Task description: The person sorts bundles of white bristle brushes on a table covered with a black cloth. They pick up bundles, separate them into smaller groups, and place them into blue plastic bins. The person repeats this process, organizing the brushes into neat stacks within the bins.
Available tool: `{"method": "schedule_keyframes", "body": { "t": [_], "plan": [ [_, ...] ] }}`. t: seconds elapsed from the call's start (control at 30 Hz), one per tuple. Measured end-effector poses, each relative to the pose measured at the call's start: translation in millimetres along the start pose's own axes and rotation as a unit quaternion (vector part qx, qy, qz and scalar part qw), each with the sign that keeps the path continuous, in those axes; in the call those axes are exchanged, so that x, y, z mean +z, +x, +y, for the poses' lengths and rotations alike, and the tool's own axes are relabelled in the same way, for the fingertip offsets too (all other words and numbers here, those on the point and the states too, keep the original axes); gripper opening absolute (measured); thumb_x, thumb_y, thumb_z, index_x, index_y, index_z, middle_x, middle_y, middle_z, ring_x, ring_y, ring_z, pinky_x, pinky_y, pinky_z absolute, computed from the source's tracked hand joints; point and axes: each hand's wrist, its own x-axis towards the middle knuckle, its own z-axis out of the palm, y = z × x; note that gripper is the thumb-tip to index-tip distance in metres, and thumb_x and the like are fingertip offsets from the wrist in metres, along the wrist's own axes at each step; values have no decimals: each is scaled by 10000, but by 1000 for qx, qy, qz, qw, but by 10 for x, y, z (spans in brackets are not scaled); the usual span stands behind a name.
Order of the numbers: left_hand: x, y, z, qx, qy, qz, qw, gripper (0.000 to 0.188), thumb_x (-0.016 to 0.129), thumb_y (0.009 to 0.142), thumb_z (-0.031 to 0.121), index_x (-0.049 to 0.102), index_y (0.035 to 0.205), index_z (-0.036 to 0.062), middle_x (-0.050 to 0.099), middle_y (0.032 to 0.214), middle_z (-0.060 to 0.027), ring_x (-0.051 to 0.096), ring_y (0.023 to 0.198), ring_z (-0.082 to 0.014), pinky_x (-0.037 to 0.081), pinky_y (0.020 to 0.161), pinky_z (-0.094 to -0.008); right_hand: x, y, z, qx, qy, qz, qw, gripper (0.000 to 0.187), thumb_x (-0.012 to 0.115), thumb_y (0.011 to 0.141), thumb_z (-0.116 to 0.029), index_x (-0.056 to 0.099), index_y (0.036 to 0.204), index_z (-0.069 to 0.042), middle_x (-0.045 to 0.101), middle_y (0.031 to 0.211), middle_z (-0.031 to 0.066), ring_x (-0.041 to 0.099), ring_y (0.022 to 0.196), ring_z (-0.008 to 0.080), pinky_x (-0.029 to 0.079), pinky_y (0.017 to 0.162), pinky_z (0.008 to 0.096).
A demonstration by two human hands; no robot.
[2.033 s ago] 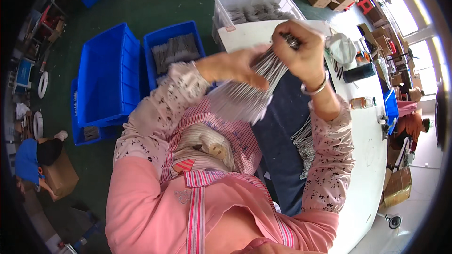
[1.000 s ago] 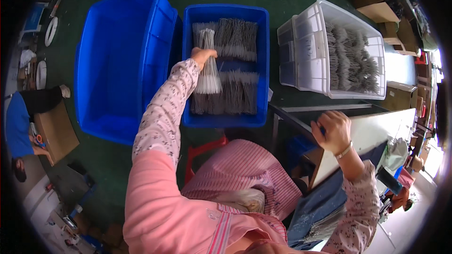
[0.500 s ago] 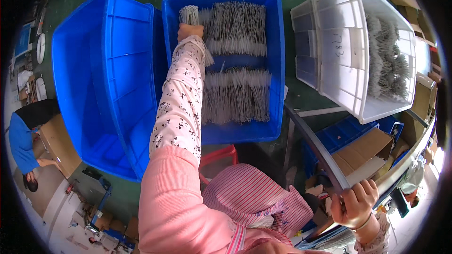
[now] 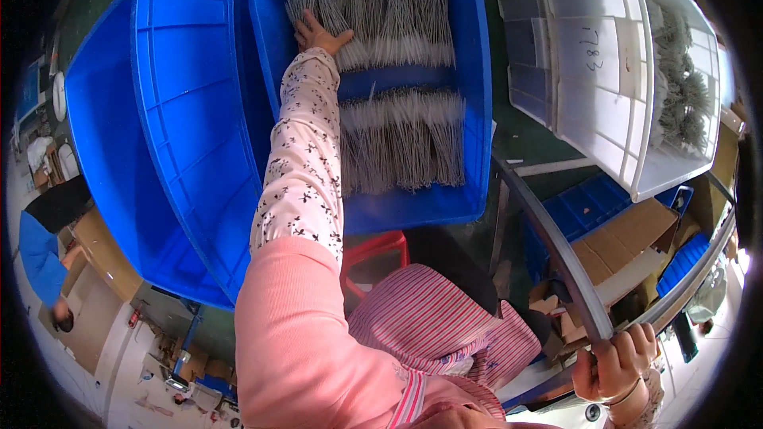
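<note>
My left hand (image 4: 319, 35) is open, thumb and fingers spread, over the left end of the upper row of thin wire brushes (image 4: 397, 8). These have grey twisted wire stems and whitish bristle ends, packed side by side. A second row of the brushes (image 4: 401, 143) lies nearer me in the same blue tub (image 4: 373, 213), with a strip of the tub's floor between the rows. At the lower right my right hand (image 4: 616, 365) is closed round the end of a grey metal rail (image 4: 560, 246).
An empty blue tub (image 4: 183, 111) leans on its side at the left. White crates (image 4: 588, 56) stand tilted at the right, with grey wire pieces inside. Cardboard (image 4: 624, 246) and a red stool (image 4: 377, 250) are below. Another person (image 4: 48, 250) bends at the far left.
My left hand, earlier closed round a bundle of the brushes, has let go; the bundle now lies in the upper row. The view has shifted slightly. My right hand stays on the rail.
</note>
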Motion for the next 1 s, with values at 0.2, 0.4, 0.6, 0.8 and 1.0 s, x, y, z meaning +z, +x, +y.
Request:
{"method": "schedule_keyframes", "body": {
  "t": [0.2, 0.4, 0.6, 0.8, 1.0],
  "plan": [
    [85, 21, -165, -46, 22, -20, 999, 1201, 666, 698, 642, -147, 1462, 195, -100, 1515, -213, -6, 1398, -413, 161, 1110, -538, 4, -34, 35, -11, 9, 2, 1000, 151, 572, 723, -209, 553, 698, -61, 385, 571, 51, 387, 512, 196, 287, 510, 365],
    [-104, 155, -387, 45, -127, -56, 989, 1047, 627, 764, 585, -12, 1484, 175, -12, 1525, -207, 72, 1387, -436, 196, 1110, -492, -14, -33, 6, -5, 21, 12, 1000, 190, 630, 680, -232, 539, 629, -72, 404, 555, 47, 393, 484, 190, 282, 496, 354],
    [204, -810, -308, 63, -185, 350, 916, 544, 610, 773, 103, 471, 1293, 21, 441, 1294, -285, 422, 1211, -422, 342, 1034, -432, 9, 49, -14, -26, 48, 104, 993, 255, 706, 599, -221, 492, 580, -83, 389, 545, 36, 417, 474, 224, 307, 478, 344],
    [518, -2592, -106, 15, -441, 257, 859, 434, 556, 827, 15, 496, 1256, -8, 540, 1213, -191, 537, 1120, -285, 436, 930, -335, 42, -43, -72, -15, 49, 151, 987, 245, 684, 657, -232, 492, 595, -92, 442, 579, 67, 471, 535, 265, 351, 513, 377],
    [758, -4056, -465, -26, -504, 210, 837, 388, 530, 847, 6, 503, 1233, -25, 568, 1156, -142, 570, 1017, -224, 456, 878, -308, 174, -136, -43, -21, 55, 191, 980, 255, 640, 749, -214, 506, 589, -68, 503, 596, 109, 538, 587, 329, 419, 554, 419]
  ]
}}
